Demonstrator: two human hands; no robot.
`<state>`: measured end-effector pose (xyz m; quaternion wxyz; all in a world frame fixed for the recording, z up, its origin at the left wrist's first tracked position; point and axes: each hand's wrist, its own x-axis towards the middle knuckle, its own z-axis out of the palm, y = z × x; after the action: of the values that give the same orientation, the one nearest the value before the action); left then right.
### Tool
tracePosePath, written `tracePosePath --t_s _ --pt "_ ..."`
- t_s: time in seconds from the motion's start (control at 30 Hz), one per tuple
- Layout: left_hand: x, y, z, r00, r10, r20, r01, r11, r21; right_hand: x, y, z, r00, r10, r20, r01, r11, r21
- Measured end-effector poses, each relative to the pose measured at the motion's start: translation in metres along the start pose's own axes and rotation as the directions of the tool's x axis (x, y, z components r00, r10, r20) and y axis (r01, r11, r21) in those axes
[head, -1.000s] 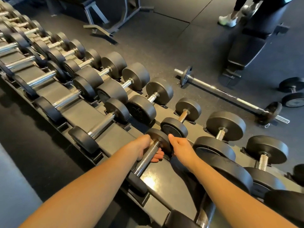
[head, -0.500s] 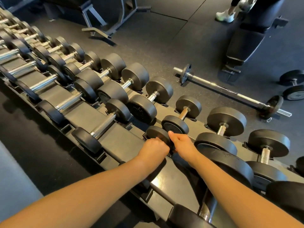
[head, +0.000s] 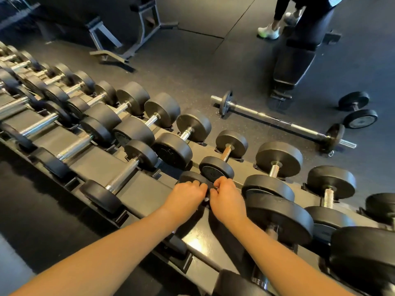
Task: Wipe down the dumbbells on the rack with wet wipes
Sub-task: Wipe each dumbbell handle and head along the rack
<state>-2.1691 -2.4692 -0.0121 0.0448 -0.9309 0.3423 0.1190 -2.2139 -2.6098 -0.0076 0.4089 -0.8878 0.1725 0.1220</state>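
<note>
A small black dumbbell (head: 190, 177) lies on the lower tier of the black rack (head: 149, 195), and both my hands meet at its far head. My left hand (head: 185, 197) is curled over the upper end of its handle and hides the handle. My right hand (head: 227, 200) curls its fingers at the right edge of the same head. The near head (head: 178, 245) pokes out below my left forearm. No wet wipe shows in either hand.
Several larger dumbbells fill both tiers, the closest being one (head: 217, 168) just behind my hands and one (head: 280, 218) to the right. A barbell (head: 277, 122), a loose dumbbell (head: 357, 112) and a bench (head: 292, 65) occupy the floor beyond. A person's shoe (head: 268, 32) is at the far top.
My left hand slid up the handle from its middle to the far head. My right hand closed in beside it, so the two hands now touch.
</note>
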Motion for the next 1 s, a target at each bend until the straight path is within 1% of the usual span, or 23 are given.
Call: tracePosePath --t_s 0.03,0.07,0.13,0.2,0.23,0.3,0.37,0.43,0.5,0.57,0.63,0.67,0.7,0.73,0.8,0.83,0.87,0.9,0.93,1.0 --pt "0.003 0.0 0.0 1.0 0.007 0.002 -0.007 1.0 -0.025 -0.007 0.002 0.001 0.998 -0.023 -0.059 0.02 0.998 -0.057" --pt "0.003 0.0 -0.001 1.0 -0.001 -0.008 0.001 0.998 -0.063 -0.013 0.002 0.002 0.996 -0.046 -0.077 0.039 0.996 -0.085" --pt "-0.004 -0.004 -0.001 0.999 -0.026 -0.047 0.019 0.991 -0.133 -0.02 0.001 0.009 0.998 -0.069 -0.011 0.068 0.995 -0.07" --pt "-0.014 -0.01 0.001 0.996 -0.061 -0.068 0.04 0.963 -0.265 -0.023 -0.003 0.015 0.991 -0.113 0.074 0.117 0.992 -0.042" --pt "-0.019 -0.014 0.001 0.994 -0.091 -0.062 0.063 0.932 -0.357 -0.022 -0.006 0.018 0.982 -0.158 0.099 0.164 0.985 -0.051" --pt "-0.025 -0.023 -0.005 0.992 -0.127 0.022 0.118 0.827 -0.55 -0.021 -0.011 0.023 0.964 -0.235 0.122 0.248 0.964 -0.101" --pt "-0.027 -0.03 -0.01 0.987 -0.125 0.102 0.161 0.731 -0.663 -0.019 -0.013 0.028 0.961 -0.251 0.117 0.266 0.954 -0.137" --pt "-0.028 -0.036 -0.013 0.978 -0.166 0.126 0.206 0.679 -0.705 -0.018 -0.014 0.032 0.975 -0.206 0.088 0.216 0.968 -0.128" --pt "-0.034 -0.043 -0.012 0.945 -0.288 0.154 0.305 0.608 -0.733 -0.018 -0.014 0.036 0.987 -0.15 0.05 0.153 0.985 -0.076" --pt "-0.047 -0.05 -0.008 0.9 -0.383 0.207 0.399 0.536 -0.743 -0.016 -0.014 0.041 0.997 -0.078 0.009 0.078 0.997 0.016" --pt "-0.063 -0.049 -0.006 0.863 -0.427 0.271 0.476 0.503 -0.722 -0.011 -0.015 0.045 0.999 -0.002 -0.043 0.006 0.996 0.089" --pt "-0.072 -0.046 -0.007 0.845 -0.44 0.304 0.51 0.494 -0.704 -0.012 -0.016 0.047 0.999 0.017 -0.048 -0.012 0.994 0.108" --pt "-0.08 -0.042 -0.008 0.825 -0.455 0.334 0.544 0.482 -0.687 -0.015 -0.019 0.049 1.0 0.015 -0.017 -0.013 0.993 0.118" --pt "-0.088 -0.039 -0.008 0.804 -0.473 0.362 0.577 0.468 -0.669 -0.023 -0.023 0.05 0.998 -0.022 0.051 0.016 0.993 0.117" --pt "-0.102 -0.032 -0.008 0.767 -0.499 0.404 0.623 0.425 -0.657 -0.041 -0.03 0.054 0.96 -0.171 0.222 0.157 0.984 0.08" --pt "-0.108 -0.029 -0.008 0.756 -0.501 0.422 0.632 0.388 -0.671 -0.047 -0.032 0.053 0.929 -0.246 0.276 0.244 0.969 0.042" --pt "-0.116 -0.027 -0.008 0.749 -0.497 0.438 0.633 0.341 -0.695 -0.045 -0.031 0.052 0.912 -0.288 0.293 0.303 0.953 -0.005" --pt "-0.123 -0.025 -0.009 0.745 -0.493 0.45 0.628 0.29 -0.722 -0.037 -0.031 0.049 0.915 -0.299 0.271 0.324 0.944 -0.054" --pt "-0.13 -0.023 -0.01 0.739 -0.488 0.464 0.625 0.239 -0.743 -0.026 -0.031 0.046 0.931 -0.284 0.229 0.315 0.942 -0.113" --pt "-0.139 -0.018 -0.009 0.733 -0.484 0.479 0.619 0.18 -0.765 -0.007 -0.032 0.039 0.958 -0.257 0.129 0.282 0.929 -0.241"
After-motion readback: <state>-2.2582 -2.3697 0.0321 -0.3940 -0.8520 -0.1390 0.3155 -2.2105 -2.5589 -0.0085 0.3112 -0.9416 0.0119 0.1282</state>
